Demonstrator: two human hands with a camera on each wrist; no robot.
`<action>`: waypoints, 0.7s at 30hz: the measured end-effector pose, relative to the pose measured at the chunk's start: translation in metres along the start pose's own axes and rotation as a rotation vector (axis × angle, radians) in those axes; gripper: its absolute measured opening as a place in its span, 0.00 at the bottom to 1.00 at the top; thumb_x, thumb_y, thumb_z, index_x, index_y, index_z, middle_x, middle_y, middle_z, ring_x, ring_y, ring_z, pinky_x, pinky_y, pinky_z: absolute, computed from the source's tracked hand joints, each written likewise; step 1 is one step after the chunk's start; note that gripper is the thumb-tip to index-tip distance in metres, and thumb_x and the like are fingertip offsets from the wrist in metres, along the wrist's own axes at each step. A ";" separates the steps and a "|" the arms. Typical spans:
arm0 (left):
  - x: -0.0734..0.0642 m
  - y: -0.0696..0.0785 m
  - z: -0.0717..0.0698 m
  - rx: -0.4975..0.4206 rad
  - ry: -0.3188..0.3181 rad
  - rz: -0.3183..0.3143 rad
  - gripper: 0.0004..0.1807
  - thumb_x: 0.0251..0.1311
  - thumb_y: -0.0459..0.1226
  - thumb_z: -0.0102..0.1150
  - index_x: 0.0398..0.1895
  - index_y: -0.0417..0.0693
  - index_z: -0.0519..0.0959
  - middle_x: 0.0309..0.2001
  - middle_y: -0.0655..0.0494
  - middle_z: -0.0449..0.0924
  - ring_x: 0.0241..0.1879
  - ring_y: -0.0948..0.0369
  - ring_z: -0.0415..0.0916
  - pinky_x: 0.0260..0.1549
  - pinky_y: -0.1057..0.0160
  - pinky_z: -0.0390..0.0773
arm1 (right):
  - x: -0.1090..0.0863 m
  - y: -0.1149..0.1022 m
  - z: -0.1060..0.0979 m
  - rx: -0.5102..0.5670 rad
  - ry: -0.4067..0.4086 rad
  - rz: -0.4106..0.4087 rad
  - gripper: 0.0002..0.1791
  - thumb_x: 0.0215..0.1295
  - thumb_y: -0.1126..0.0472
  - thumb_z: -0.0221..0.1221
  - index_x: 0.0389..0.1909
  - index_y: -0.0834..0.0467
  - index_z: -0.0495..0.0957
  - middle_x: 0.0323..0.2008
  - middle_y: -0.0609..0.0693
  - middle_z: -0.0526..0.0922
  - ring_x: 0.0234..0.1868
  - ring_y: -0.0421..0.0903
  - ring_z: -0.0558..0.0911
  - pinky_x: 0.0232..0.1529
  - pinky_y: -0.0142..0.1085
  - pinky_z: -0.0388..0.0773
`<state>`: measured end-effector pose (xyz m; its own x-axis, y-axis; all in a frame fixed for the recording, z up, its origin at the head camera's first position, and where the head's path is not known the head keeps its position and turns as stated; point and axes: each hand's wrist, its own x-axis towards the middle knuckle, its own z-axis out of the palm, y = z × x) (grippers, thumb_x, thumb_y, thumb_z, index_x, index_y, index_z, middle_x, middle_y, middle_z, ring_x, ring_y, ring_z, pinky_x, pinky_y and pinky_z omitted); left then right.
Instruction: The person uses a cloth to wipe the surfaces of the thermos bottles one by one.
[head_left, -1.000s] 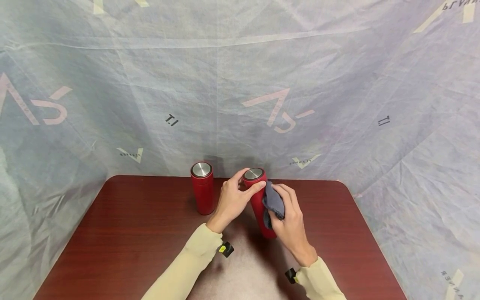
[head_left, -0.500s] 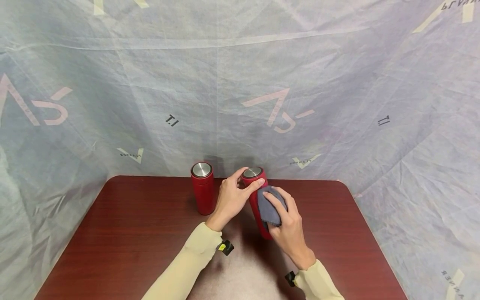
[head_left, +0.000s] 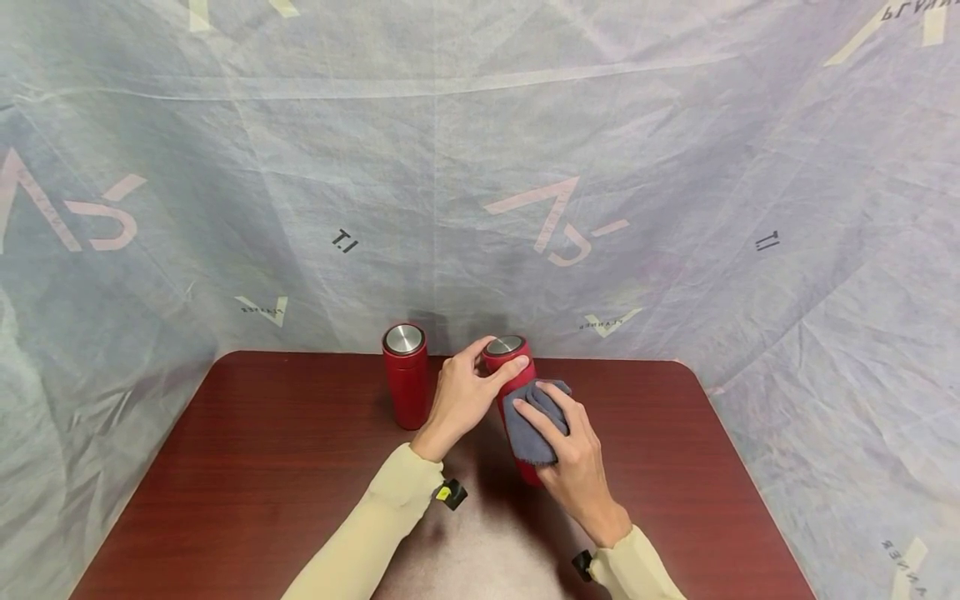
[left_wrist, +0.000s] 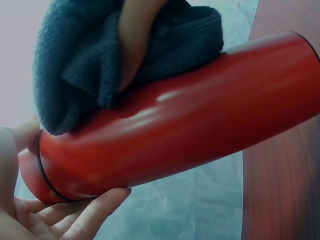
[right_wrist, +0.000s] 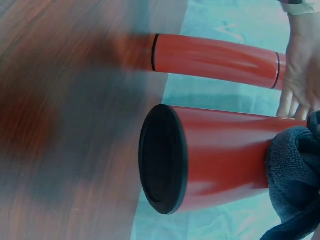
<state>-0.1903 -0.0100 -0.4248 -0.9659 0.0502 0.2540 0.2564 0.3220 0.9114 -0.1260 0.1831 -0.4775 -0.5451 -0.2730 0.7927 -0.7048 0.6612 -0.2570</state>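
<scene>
My left hand [head_left: 459, 404] grips a red thermos flask [left_wrist: 200, 115] around its lid end, thumb on the near side. The flask is tilted, and its black base [right_wrist: 162, 160] shows clear of the table in the right wrist view. With my right hand [head_left: 579, 458] I hold a folded grey-blue cloth [head_left: 531, 429] against the flask's side, below the left thumb. The cloth covers part of the flask's body. A second red thermos flask [head_left: 408, 387] with a steel-topped lid stands upright to the left of my left hand.
Both flasks are over a dark red-brown wooden table [head_left: 262, 467] with rounded far corners. A grey fabric sheet [head_left: 435, 208] with printed letters hangs behind the table and along both sides.
My right hand has brought the cloth from the flask's right side round to its front and then slightly down. The left hand stays at the lid end; the standing flask has not moved.
</scene>
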 end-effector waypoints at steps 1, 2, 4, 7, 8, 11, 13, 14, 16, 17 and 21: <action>0.000 0.000 0.000 0.001 -0.002 -0.001 0.34 0.61 0.63 0.72 0.64 0.55 0.84 0.40 0.61 0.90 0.32 0.62 0.83 0.34 0.57 0.82 | -0.001 0.000 0.000 -0.002 0.002 -0.008 0.39 0.49 0.76 0.67 0.65 0.47 0.85 0.70 0.60 0.76 0.61 0.60 0.79 0.60 0.47 0.80; -0.001 0.000 -0.001 0.001 -0.006 -0.003 0.33 0.62 0.63 0.71 0.63 0.55 0.84 0.39 0.61 0.90 0.32 0.62 0.83 0.34 0.58 0.82 | -0.002 -0.001 0.001 -0.003 0.005 -0.014 0.39 0.50 0.76 0.68 0.65 0.47 0.85 0.70 0.60 0.77 0.61 0.60 0.79 0.63 0.44 0.78; -0.001 0.000 -0.002 -0.001 -0.014 -0.005 0.32 0.63 0.63 0.71 0.62 0.55 0.85 0.39 0.61 0.90 0.31 0.61 0.82 0.32 0.58 0.81 | -0.003 -0.001 0.001 0.000 0.009 -0.026 0.38 0.50 0.76 0.68 0.64 0.47 0.86 0.69 0.61 0.77 0.60 0.61 0.79 0.67 0.38 0.73; -0.001 -0.001 -0.003 -0.001 -0.018 -0.007 0.31 0.63 0.62 0.71 0.62 0.55 0.85 0.38 0.61 0.89 0.30 0.61 0.81 0.31 0.59 0.80 | -0.005 -0.002 0.001 0.003 0.009 -0.042 0.38 0.50 0.76 0.67 0.64 0.47 0.86 0.69 0.61 0.77 0.59 0.61 0.80 0.70 0.36 0.69; -0.001 -0.001 -0.002 -0.001 -0.019 -0.008 0.32 0.63 0.62 0.71 0.62 0.55 0.85 0.38 0.62 0.89 0.30 0.61 0.81 0.31 0.60 0.80 | -0.006 -0.002 0.001 0.003 0.010 -0.047 0.38 0.50 0.76 0.67 0.63 0.47 0.87 0.69 0.61 0.77 0.58 0.61 0.80 0.69 0.36 0.69; -0.001 -0.001 -0.002 -0.002 -0.018 -0.009 0.33 0.63 0.63 0.71 0.63 0.55 0.84 0.39 0.61 0.90 0.30 0.60 0.81 0.31 0.59 0.80 | -0.009 -0.002 0.001 0.003 0.003 -0.054 0.38 0.49 0.76 0.68 0.63 0.47 0.86 0.69 0.62 0.77 0.58 0.61 0.80 0.68 0.37 0.70; -0.002 0.000 -0.002 -0.005 -0.018 -0.012 0.33 0.62 0.63 0.71 0.64 0.55 0.84 0.40 0.61 0.90 0.31 0.61 0.82 0.32 0.59 0.81 | -0.011 -0.002 0.001 0.002 -0.004 -0.055 0.38 0.49 0.75 0.70 0.64 0.47 0.86 0.69 0.62 0.77 0.58 0.61 0.79 0.69 0.37 0.69; -0.002 0.000 -0.002 -0.007 -0.020 -0.012 0.33 0.62 0.63 0.71 0.64 0.54 0.84 0.40 0.61 0.90 0.32 0.61 0.82 0.33 0.59 0.81 | -0.012 -0.002 0.001 0.003 -0.008 -0.052 0.38 0.48 0.75 0.70 0.64 0.47 0.86 0.69 0.62 0.77 0.59 0.61 0.79 0.69 0.36 0.68; -0.003 0.000 -0.002 -0.009 -0.023 -0.015 0.34 0.62 0.63 0.71 0.64 0.54 0.84 0.40 0.62 0.90 0.32 0.62 0.84 0.34 0.58 0.82 | -0.014 -0.003 0.001 0.005 -0.013 -0.044 0.39 0.47 0.75 0.71 0.64 0.46 0.86 0.69 0.63 0.75 0.61 0.61 0.79 0.71 0.35 0.67; -0.003 0.001 -0.002 -0.009 -0.026 -0.015 0.34 0.62 0.63 0.71 0.64 0.54 0.84 0.40 0.62 0.90 0.32 0.62 0.84 0.34 0.58 0.83 | -0.015 -0.003 0.001 0.005 -0.015 -0.041 0.39 0.47 0.75 0.72 0.64 0.46 0.86 0.68 0.64 0.75 0.61 0.61 0.78 0.72 0.35 0.66; -0.004 0.002 -0.001 -0.007 -0.034 -0.019 0.35 0.62 0.64 0.71 0.64 0.55 0.84 0.40 0.64 0.89 0.33 0.62 0.84 0.36 0.57 0.83 | -0.019 -0.004 0.000 -0.012 -0.023 -0.030 0.42 0.43 0.74 0.73 0.64 0.46 0.86 0.66 0.67 0.73 0.62 0.61 0.78 0.68 0.38 0.71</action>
<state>-0.1863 -0.0109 -0.4235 -0.9713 0.0761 0.2255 0.2380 0.3168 0.9181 -0.1128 0.1861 -0.4916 -0.5345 -0.3085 0.7868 -0.7153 0.6609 -0.2268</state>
